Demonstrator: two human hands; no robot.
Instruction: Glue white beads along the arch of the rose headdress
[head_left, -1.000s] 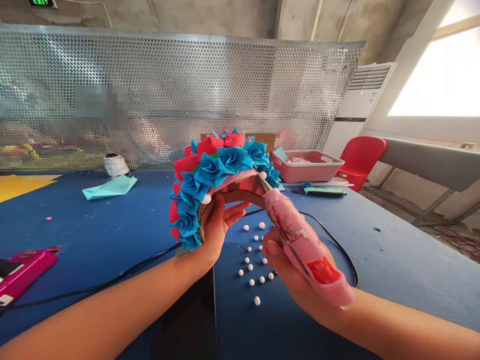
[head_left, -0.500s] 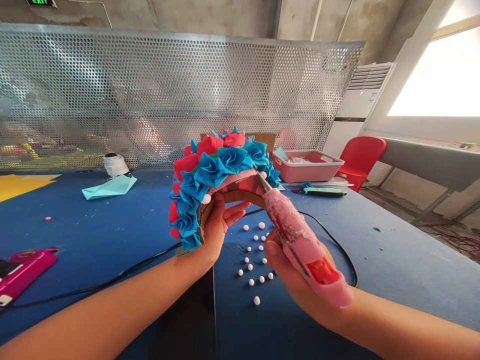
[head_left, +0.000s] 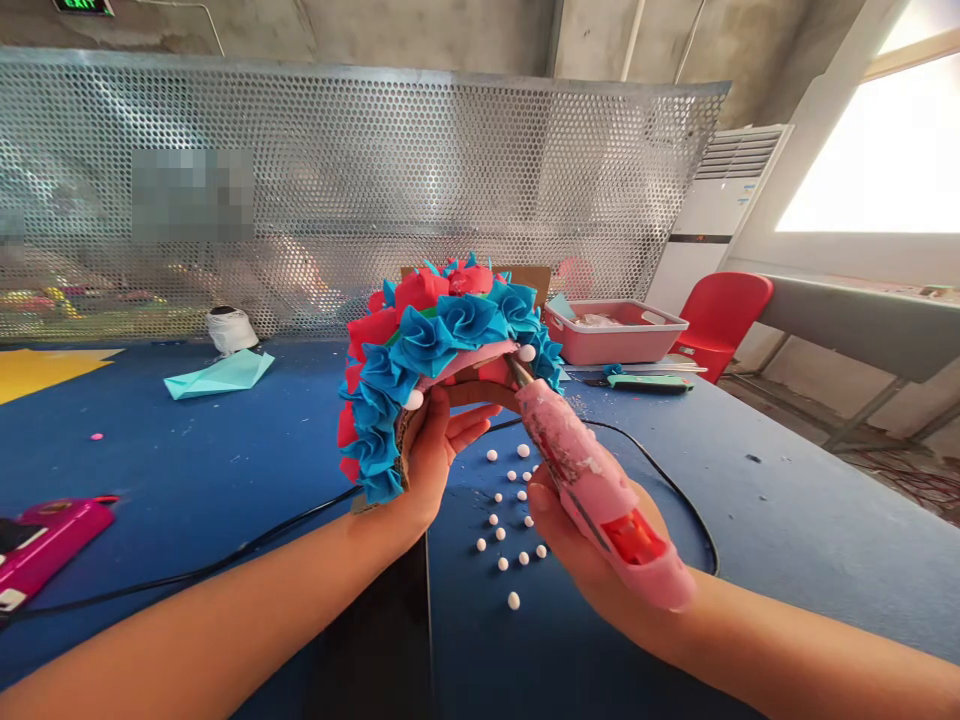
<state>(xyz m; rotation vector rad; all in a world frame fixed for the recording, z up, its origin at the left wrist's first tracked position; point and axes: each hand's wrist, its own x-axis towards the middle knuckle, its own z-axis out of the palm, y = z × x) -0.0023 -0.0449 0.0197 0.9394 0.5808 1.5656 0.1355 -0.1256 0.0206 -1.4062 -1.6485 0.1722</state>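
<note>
A person's left forearm rises from the lower left across a blue table (head_left: 787, 520), the left hand (head_left: 427, 475) set inside and beneath an arch of red and blue paper flowers (head_left: 424, 340), raised above the tabletop mid-view. The thumb points up against the arch's inner side; the other fingers stretch out to the right, slightly apart, and whether they clamp any part of it cannot be seen. From the lower right, the other forearm angles inward, the right hand (head_left: 581, 555) wrapped around a pink glue gun (head_left: 574, 450), its fingers largely hidden behind the body. The gun's metal nozzle (head_left: 520, 371) tilts up and left to the arch's inner edge, near a white ball (head_left: 526, 353); contact is unclear. A second ball (head_left: 413, 400) sits near the left thumb. Loose white balls (head_left: 514, 600) dot the table between the forearms.
</note>
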